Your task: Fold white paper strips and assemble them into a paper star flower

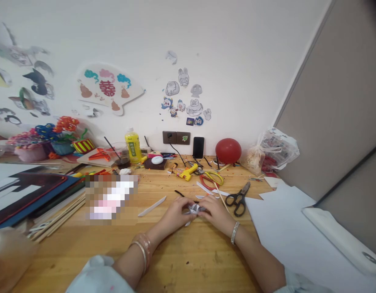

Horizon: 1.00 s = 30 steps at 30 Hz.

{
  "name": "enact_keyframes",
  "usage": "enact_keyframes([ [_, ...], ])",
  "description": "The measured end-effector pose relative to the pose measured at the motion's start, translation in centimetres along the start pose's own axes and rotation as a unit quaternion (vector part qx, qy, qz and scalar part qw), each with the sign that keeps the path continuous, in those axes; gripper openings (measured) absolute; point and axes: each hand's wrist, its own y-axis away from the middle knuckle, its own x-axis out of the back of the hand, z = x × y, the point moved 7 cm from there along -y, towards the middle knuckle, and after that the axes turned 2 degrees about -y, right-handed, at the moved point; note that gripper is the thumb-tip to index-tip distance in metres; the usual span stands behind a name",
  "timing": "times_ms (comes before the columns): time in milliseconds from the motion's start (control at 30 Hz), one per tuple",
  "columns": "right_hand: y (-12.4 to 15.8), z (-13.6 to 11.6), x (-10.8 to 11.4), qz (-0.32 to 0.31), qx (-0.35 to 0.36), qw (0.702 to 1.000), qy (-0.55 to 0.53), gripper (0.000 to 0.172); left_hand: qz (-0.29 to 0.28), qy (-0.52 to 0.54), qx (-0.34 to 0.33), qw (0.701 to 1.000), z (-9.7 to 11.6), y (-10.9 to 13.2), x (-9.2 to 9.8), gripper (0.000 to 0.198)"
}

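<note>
A small folded white paper piece (194, 209) is pinched between my two hands above the wooden table. My left hand (177, 213) grips its left side, and my right hand (214, 210) closes on its right side. Folds with grey shading show between the fingertips; the rest of the piece is hidden by the fingers. To the left lies a narrow white paper strip (152, 206). More white strips (206, 188) rest just beyond my right hand, near a thin wooden stick (220, 196). Black-handled scissors (238, 199) lie to the right of that hand.
Behind the hands are a yellow glue gun (189, 172), red-and-yellow-handled scissors (214, 179), a red balloon (228, 150) and a phone (198, 147). White paper sheets (285, 228) cover the right side. At left lie wooden sticks (60, 215); a yellow drink bottle (133, 145) stands farther back.
</note>
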Motion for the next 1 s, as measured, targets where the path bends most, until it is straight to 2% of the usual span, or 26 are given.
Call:
enact_keyframes([
  [467,-0.1,0.3,-0.2,-0.004,0.0,1.0,0.008,0.012,-0.026,0.042,-0.005,0.999,-0.1,-0.1,-0.3,0.02],
  [600,-0.1,0.3,-0.3,-0.008,0.004,1.0,0.011,0.014,-0.024,0.051,-0.003,0.998,-0.3,-0.1,-0.3,0.027],
  [767,0.0,0.3,-0.2,-0.003,0.001,1.0,0.013,0.015,-0.065,0.11,-0.002,0.992,-0.3,-0.1,0.3,0.039],
  [1000,-0.1,0.1,-0.1,-0.014,0.006,1.0,0.007,0.015,-0.064,0.106,-0.031,0.992,0.1,-0.4,0.8,0.024],
])
